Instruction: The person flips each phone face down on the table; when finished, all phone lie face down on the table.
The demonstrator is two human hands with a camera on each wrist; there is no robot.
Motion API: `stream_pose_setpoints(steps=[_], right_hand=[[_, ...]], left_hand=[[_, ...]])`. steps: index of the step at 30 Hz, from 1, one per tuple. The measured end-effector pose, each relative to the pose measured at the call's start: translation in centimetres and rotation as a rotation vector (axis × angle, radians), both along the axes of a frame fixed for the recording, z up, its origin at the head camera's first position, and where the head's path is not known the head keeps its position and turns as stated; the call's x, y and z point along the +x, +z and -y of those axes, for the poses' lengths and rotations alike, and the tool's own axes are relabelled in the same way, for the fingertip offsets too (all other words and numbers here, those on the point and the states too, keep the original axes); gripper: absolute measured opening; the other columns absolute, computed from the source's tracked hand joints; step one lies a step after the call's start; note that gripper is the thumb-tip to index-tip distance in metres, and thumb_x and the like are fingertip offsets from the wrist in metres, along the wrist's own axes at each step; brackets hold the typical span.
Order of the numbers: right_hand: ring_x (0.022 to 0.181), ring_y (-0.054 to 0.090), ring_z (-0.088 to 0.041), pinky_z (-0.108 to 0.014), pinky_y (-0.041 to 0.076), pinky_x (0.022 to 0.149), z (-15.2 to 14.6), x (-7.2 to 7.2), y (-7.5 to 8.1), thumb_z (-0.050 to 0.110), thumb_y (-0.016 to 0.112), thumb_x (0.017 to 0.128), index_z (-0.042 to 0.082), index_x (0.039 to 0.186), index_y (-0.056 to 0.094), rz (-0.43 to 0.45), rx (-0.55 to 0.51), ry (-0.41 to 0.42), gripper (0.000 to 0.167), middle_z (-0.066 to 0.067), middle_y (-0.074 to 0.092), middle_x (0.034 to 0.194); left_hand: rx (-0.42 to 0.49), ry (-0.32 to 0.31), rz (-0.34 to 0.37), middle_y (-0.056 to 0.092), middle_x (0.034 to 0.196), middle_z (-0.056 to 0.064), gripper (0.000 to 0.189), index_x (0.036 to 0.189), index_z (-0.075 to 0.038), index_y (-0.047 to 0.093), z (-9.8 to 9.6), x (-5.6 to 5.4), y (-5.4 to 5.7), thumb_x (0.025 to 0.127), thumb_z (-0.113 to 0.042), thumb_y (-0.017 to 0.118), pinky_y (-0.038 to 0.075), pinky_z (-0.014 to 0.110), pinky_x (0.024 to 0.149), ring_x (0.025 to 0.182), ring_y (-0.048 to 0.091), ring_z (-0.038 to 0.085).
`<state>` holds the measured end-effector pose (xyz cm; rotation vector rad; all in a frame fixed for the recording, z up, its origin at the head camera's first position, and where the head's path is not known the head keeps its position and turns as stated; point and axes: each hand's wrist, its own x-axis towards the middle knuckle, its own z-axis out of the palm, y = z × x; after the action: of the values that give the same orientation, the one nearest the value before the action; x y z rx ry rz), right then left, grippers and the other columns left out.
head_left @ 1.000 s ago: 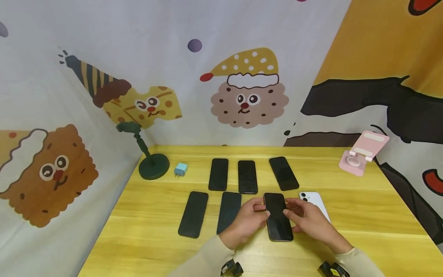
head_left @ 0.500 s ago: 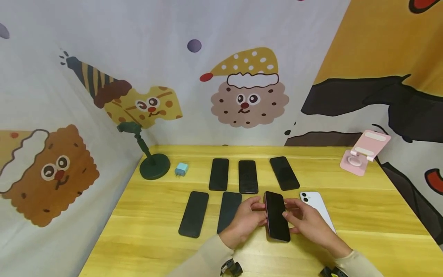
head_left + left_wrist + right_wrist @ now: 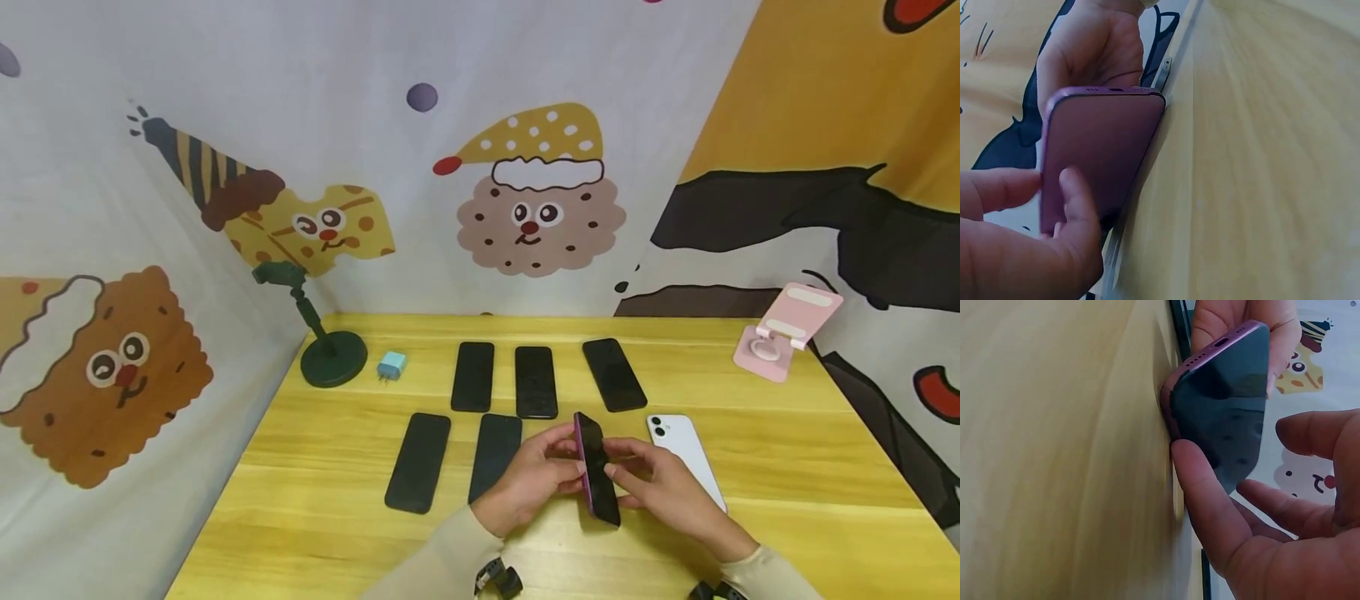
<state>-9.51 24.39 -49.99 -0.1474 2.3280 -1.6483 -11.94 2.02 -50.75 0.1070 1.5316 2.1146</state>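
Observation:
A phone with a black screen [image 3: 597,475] and pink-purple sides stands tilted on its edge between both hands. My left hand [image 3: 527,477] pinches its raised edge; in the left wrist view, the thumb is at that edge and a finger lies against the purple back [image 3: 1100,137]. On the other side, my right hand [image 3: 667,490] touches the low edge with its fingertips. The right wrist view shows those fingers [image 3: 1194,462] fairly straight and the thumb apart from the screen. A white phone [image 3: 693,458], camera side up, lies just beyond the right hand.
Behind the hands lie three black phones, the middle one [image 3: 536,382] among them. To the left are two more, one [image 3: 417,462] fully visible, one [image 3: 495,458] partly covered. A green stand [image 3: 333,358], blue charger plug [image 3: 392,365] and pink phone holder [image 3: 783,329] stand farther back.
The phone between the hands has turned from nearly flat, screen up, to steeply tilted, its left edge rising and the screen facing right. Both hands have stayed at its sides.

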Motion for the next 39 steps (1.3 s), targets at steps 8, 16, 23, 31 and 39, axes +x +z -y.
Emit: stream_pose_setpoints(steps=[8, 16, 23, 31, 39], right_hand=[[0.107, 0.076, -0.024, -0.034, 0.065, 0.084, 0.0, -0.1, 0.4, 0.026, 0.065, 0.107, -0.008, 0.156, 0.040, -0.019, -0.027, 0.034, 0.065, -0.034, 0.063, 0.137], [0.097, 0.079, -0.029, -0.039, 0.066, 0.078, -0.2, 0.0, 0.8, 0.028, 0.065, 0.107, -0.002, 0.161, 0.036, 0.021, -0.095, 0.055, 0.068, -0.039, 0.061, 0.136], [0.096, 0.078, -0.029, -0.041, 0.066, 0.070, -0.6, 0.1, 1.4, 0.014, 0.064, 0.105, -0.007, 0.159, 0.033, 0.034, -0.059, 0.021, 0.066, -0.040, 0.062, 0.135], [0.094, 0.077, -0.027, -0.042, 0.066, 0.067, -1.1, 0.5, 1.7, 0.004, 0.062, 0.102, -0.006, 0.158, 0.035, 0.033, -0.029, -0.044, 0.063, -0.037, 0.065, 0.132], [0.092, 0.075, -0.022, -0.042, 0.066, 0.067, -0.8, 0.5, 2.5, -0.002, 0.060, 0.100, -0.005, 0.156, 0.036, -0.022, -0.087, -0.072, 0.061, -0.036, 0.061, 0.131]], left_hand=[[0.029, -0.086, 0.014, 0.057, 0.150, 0.017, 0.065, 0.156, -0.017, 0.054, -0.5, 0.2, 0.3, 0.096, 0.000, 0.072, 0.062, 0.051, 0.093, 0.109, 0.073, 0.026], [0.048, -0.126, 0.016, 0.053, 0.152, 0.010, 0.070, 0.157, -0.021, 0.053, -1.1, 0.5, 0.6, 0.095, 0.009, 0.070, 0.061, 0.051, 0.097, 0.119, 0.069, 0.022], [-0.028, -0.097, 0.024, 0.054, 0.149, 0.010, 0.072, 0.154, -0.018, 0.056, -1.4, 0.9, 0.7, 0.091, 0.013, 0.072, 0.063, 0.053, 0.091, 0.114, 0.068, 0.023], [-0.073, -0.025, 0.046, 0.060, 0.141, 0.008, 0.065, 0.147, -0.011, 0.060, -1.2, 1.0, 0.8, 0.088, 0.012, 0.073, 0.065, 0.050, 0.084, 0.111, 0.069, 0.023], [-0.061, 0.011, 0.068, 0.059, 0.127, 0.015, 0.056, 0.148, -0.006, 0.053, -0.8, 1.2, 0.7, 0.095, 0.004, 0.069, 0.066, 0.047, 0.078, 0.100, 0.069, 0.026]])
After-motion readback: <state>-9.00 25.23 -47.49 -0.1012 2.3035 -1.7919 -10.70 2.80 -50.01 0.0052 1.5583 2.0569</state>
